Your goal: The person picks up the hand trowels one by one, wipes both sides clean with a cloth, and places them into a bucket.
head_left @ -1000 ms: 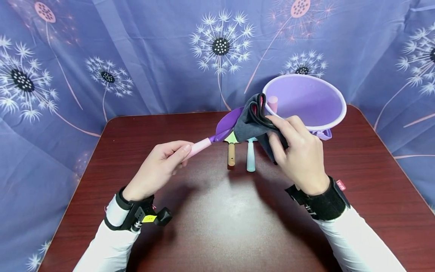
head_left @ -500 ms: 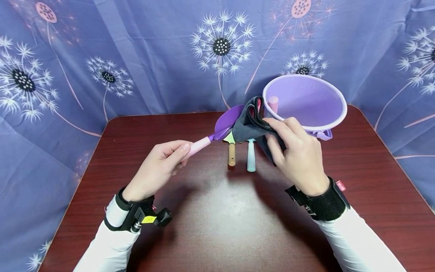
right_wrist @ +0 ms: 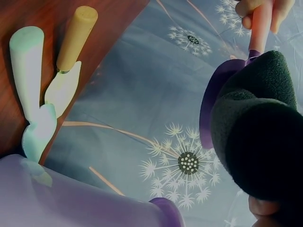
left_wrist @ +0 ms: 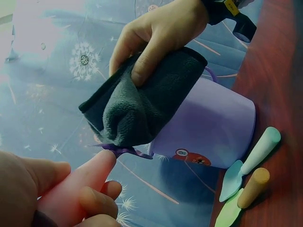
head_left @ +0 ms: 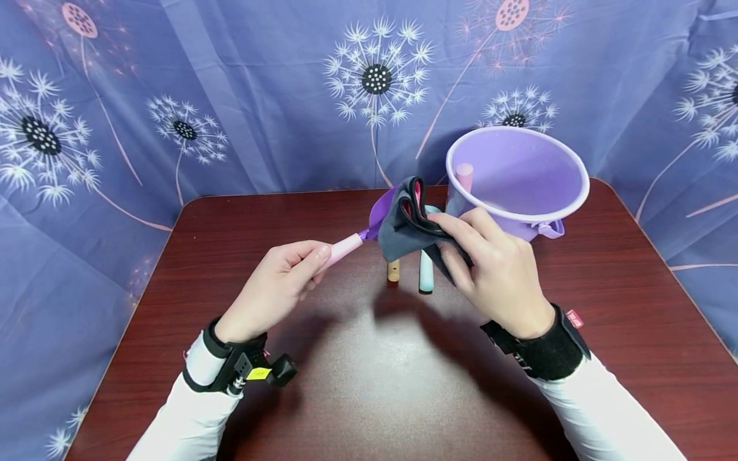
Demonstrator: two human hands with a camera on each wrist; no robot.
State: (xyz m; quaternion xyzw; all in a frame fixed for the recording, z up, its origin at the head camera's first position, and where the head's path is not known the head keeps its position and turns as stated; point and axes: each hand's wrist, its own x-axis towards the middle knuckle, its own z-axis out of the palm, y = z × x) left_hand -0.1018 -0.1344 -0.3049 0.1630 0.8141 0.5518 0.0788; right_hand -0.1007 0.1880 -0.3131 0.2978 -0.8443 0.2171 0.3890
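My left hand (head_left: 279,288) grips the pink handle (head_left: 344,248) of a small hand trowel whose purple blade (head_left: 377,214) points up and to the right. In my right hand (head_left: 500,269) I pinch a folded dark grey cloth (head_left: 403,230) with black edging. The cloth lies against the blade and covers much of it in the head view. From the right wrist view, the purple blade (right_wrist: 220,94) shows beside the cloth (right_wrist: 255,109). Below the cloth, a tan-handled trowel (head_left: 393,270) and a pale blue-handled trowel (head_left: 426,272) lie on the table, their blades hidden in the head view.
A purple bucket (head_left: 571,205) stands at the back right of the brown table (head_left: 254,221), with a pink handle (head_left: 464,176) sticking up inside its left rim. A blue dandelion-print curtain (head_left: 259,96) hangs behind. The left wrist view shows the green blade (left_wrist: 229,210) and the light blue blade (left_wrist: 231,182).
My right hand has moved the cloth left and down along the purple blade, covering more of it and the lying trowels' blades. My left hand still holds the handle, shifted slightly right.
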